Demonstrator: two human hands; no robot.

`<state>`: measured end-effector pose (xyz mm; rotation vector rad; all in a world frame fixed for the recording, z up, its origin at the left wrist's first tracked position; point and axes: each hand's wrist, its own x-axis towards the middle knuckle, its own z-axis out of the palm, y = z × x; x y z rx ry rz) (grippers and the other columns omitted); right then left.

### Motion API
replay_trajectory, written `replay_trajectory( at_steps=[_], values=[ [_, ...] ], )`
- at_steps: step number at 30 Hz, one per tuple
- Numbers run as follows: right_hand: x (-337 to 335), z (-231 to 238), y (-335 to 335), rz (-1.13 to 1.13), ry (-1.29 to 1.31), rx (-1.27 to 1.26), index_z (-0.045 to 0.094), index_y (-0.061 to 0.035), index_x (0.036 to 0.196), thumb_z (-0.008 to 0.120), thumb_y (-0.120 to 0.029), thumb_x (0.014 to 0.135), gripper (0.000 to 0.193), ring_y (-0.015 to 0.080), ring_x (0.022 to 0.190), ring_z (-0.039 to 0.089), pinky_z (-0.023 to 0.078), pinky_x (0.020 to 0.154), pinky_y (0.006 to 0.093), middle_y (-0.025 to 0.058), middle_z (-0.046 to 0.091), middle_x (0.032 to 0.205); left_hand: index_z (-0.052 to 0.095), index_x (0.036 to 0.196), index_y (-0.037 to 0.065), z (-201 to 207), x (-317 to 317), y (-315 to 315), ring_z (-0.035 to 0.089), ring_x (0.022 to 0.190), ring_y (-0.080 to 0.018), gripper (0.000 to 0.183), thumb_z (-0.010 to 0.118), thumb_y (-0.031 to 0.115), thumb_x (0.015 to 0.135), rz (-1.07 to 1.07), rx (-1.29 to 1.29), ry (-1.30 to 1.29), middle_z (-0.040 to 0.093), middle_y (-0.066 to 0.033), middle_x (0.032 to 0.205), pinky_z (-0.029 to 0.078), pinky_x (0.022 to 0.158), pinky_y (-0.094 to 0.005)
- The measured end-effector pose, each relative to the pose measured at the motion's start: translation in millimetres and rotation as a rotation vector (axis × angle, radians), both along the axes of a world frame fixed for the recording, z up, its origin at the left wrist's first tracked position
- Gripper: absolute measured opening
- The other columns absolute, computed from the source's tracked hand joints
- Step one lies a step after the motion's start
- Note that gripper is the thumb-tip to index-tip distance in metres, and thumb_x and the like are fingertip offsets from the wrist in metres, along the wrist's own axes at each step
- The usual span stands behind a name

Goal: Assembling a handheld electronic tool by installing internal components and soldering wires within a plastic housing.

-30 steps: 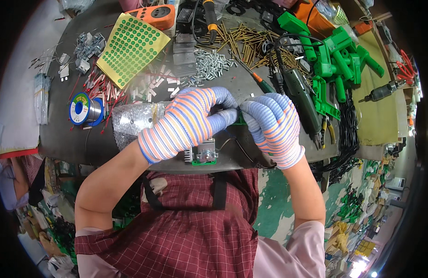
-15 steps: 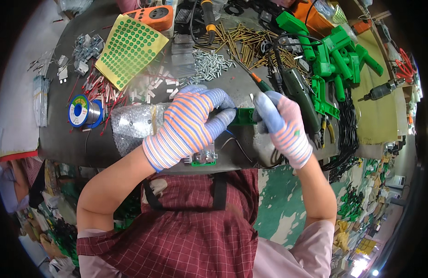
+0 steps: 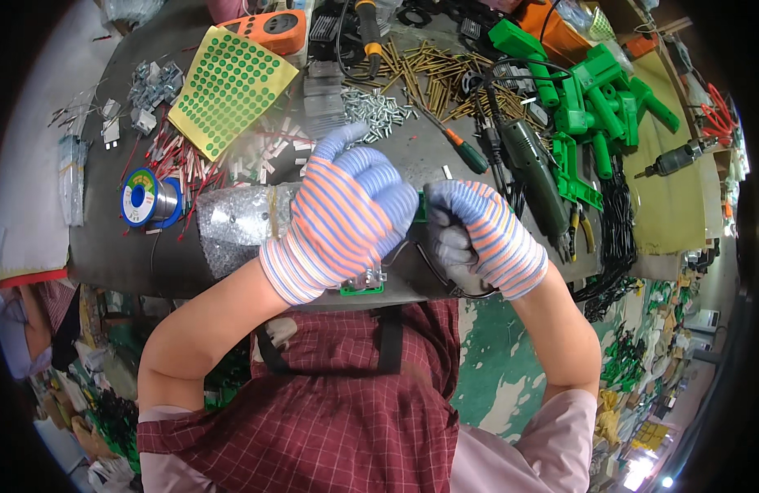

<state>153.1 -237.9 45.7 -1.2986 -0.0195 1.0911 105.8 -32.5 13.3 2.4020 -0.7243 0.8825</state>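
Observation:
My left hand [image 3: 351, 209], in an orange-and-blue striped glove, is closed at the left end of a green plastic part [image 3: 421, 205]; most of that part is covered by my hands. Close against it on the right, my right hand [image 3: 485, 237], in a matching glove, has its fingers curled at the part's right end. What those fingers pinch is hidden. Just below my left wrist, a small green-edged piece with metal fittings [image 3: 365, 283] lies at the table's front edge. A dark cable [image 3: 429, 261] runs under my hands.
Bubble wrap [image 3: 236, 222] and a solder spool [image 3: 149, 199] lie left, below a green-dotted sticker sheet [image 3: 232, 90]. Silver screws [image 3: 375, 113] and long brass-coloured screws [image 3: 445, 74] are heaped behind. To the right are a screwdriver [image 3: 466, 152], a dark power tool [image 3: 534, 177] and green plastic housings [image 3: 597, 90].
My right hand has moved left and slightly down, from beside the screwdriver to the green part, covering its right end. My left hand has turned a little, its knuckles now facing up more.

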Motion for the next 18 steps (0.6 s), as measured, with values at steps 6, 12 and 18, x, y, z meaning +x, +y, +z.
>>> replay_trajectory(
  at_steps=[6,12,18],
  values=[
    [-12,1,0,-0.068,-1.592,-0.431,0.064,-0.0055,0.095,0.067,-0.016,0.087,0.013,0.0247,0.064,0.06,0.049,0.06,0.0337,0.0096,0.062,0.075,0.066,0.085,0.002,7,1,5,0.063,0.076,-0.0297,0.016,0.071,0.016,0.083,-0.078,-0.389,0.717,0.064,-0.0134,0.079,0.049,0.071,-0.0381],
    [-3,-16,4,0.084,-1.905,-0.501,0.065,-0.0059,0.096,0.068,-0.011,0.077,0.019,0.0322,0.072,0.062,0.05,0.065,0.0412,0.0125,0.063,0.081,0.066,0.086,0.003,9,1,4,0.063,0.08,-0.0312,0.014,0.072,0.015,0.08,-0.077,-0.39,0.719,0.063,-0.0117,0.08,0.049,0.076,-0.0401],
    [-5,1,7,-0.131,-0.031,-0.091,0.059,-0.0041,0.081,0.055,-0.025,0.095,0.025,0.0109,0.056,0.051,0.04,0.052,0.0257,0.0022,0.054,0.064,0.066,0.085,0.008,-5,-3,-4,0.06,0.089,-0.0351,0.015,0.074,0.012,0.074,-0.055,-0.275,0.281,0.064,-0.01,0.083,0.047,0.086,-0.0463]
  ],
)
